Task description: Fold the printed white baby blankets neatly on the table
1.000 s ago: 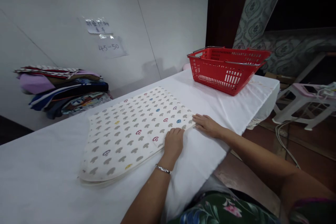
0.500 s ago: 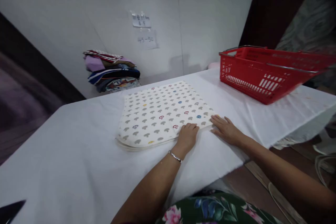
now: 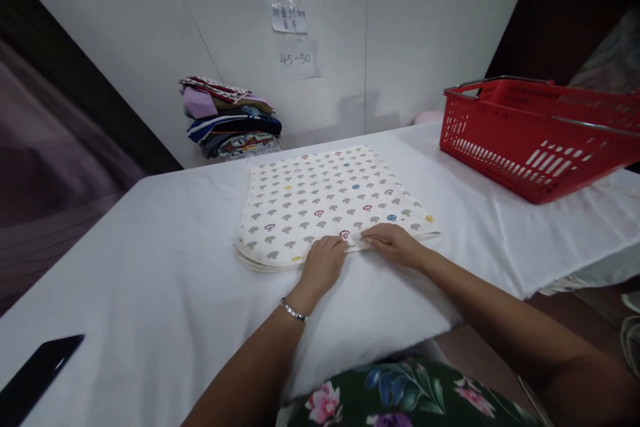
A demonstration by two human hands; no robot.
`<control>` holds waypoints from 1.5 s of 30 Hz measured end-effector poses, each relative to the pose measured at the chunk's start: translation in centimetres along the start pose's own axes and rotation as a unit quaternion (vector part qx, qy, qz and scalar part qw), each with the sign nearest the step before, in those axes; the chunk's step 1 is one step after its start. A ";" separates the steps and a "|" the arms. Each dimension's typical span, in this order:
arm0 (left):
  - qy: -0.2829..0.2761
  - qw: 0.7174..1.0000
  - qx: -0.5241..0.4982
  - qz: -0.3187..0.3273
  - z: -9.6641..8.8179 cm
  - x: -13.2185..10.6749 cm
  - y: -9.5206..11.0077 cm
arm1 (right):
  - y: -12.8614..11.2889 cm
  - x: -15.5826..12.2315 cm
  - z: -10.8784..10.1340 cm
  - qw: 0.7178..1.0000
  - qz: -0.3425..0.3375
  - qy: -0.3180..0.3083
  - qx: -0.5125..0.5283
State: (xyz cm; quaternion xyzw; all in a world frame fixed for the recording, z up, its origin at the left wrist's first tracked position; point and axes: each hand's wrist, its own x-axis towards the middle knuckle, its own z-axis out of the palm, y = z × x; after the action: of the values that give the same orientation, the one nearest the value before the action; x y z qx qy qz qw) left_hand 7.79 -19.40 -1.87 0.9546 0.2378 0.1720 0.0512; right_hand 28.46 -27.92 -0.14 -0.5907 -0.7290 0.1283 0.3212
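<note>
A folded white cloth (image 3: pixel 320 203) printed with grey and coloured mushrooms lies flat on the white-covered table (image 3: pixel 165 267). Its layers show at the rounded near-left corner. My left hand (image 3: pixel 324 263), with a silver bracelet on the wrist, is closed at the middle of the near edge, fingers bent over the cloth. Just to its right, my right hand (image 3: pixel 397 245) pinches the same edge between thumb and fingers. A small gap separates the two hands. The undersides of my fingers are hidden.
A red plastic basket (image 3: pixel 505 140) with metal handles stands at the back right. Folded fabrics (image 3: pixel 230 120) are stacked at the back left by the wall. A dark phone-like object (image 3: pixel 43 373) lies at the near left. Paper signs (image 3: pixel 297 59) hang on the wall.
My right hand has moved left along the near edge from the cloth's right corner and gone from spread to pinching. The left hand has shifted slightly left along the edge. The view has turned a little.
</note>
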 end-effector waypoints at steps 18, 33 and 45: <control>0.006 0.996 -0.082 -0.015 0.5 0.8 -0.8 | 1.2 0.0 2.5 0.998 -0.023 0.022 0.056; 0.039 0.994 -0.101 0.010 0.8 0.3 -0.7 | 1.4 0.0 2.6 0.996 -0.080 0.043 0.026; 0.069 0.996 -0.038 0.029 0.6 0.5 -0.4 | 0.8 0.0 2.6 0.992 -0.115 0.025 -0.040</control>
State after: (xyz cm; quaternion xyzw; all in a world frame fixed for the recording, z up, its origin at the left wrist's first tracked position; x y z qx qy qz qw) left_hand 8.29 -18.83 -2.35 0.9443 0.2058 0.2482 0.0659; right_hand 27.45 -27.16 -2.57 -0.5179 -0.7886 0.0464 0.3282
